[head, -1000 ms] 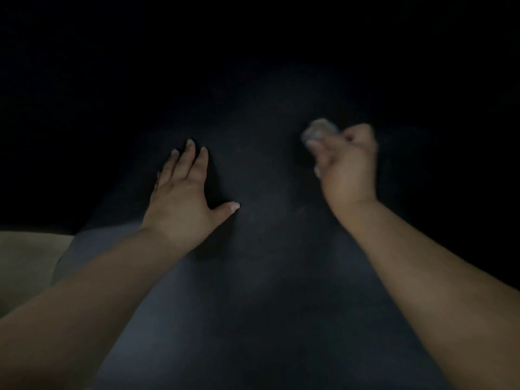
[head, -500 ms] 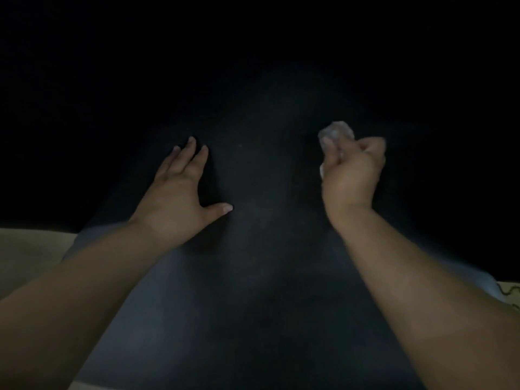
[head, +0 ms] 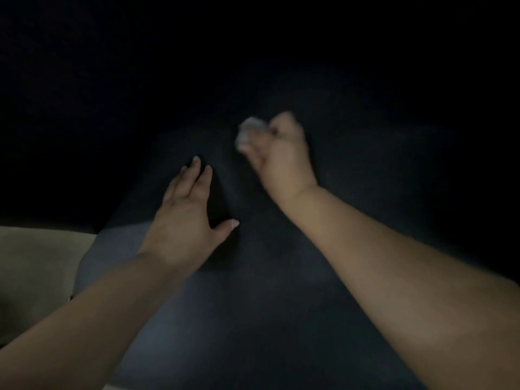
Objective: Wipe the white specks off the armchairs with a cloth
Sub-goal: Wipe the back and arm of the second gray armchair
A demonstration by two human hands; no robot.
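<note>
With the left hand (head: 183, 220) flat, fingers straight, bracing the dark armchair (head: 253, 319) fabric, the right hand (head: 281, 159), gripping the bunched cloth (head: 249, 130), should rub short firm strokes.

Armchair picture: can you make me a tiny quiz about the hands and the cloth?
1. True or false: the left hand lies flat with straight fingers on the dark armchair.
2. Which hand grips the crumpled pale cloth?
   A. left hand
   B. right hand
3. Fill in: the cloth pokes out of the fist on the side facing the ____ hand.

Key: 1 true; 2 B; 3 left.
</note>
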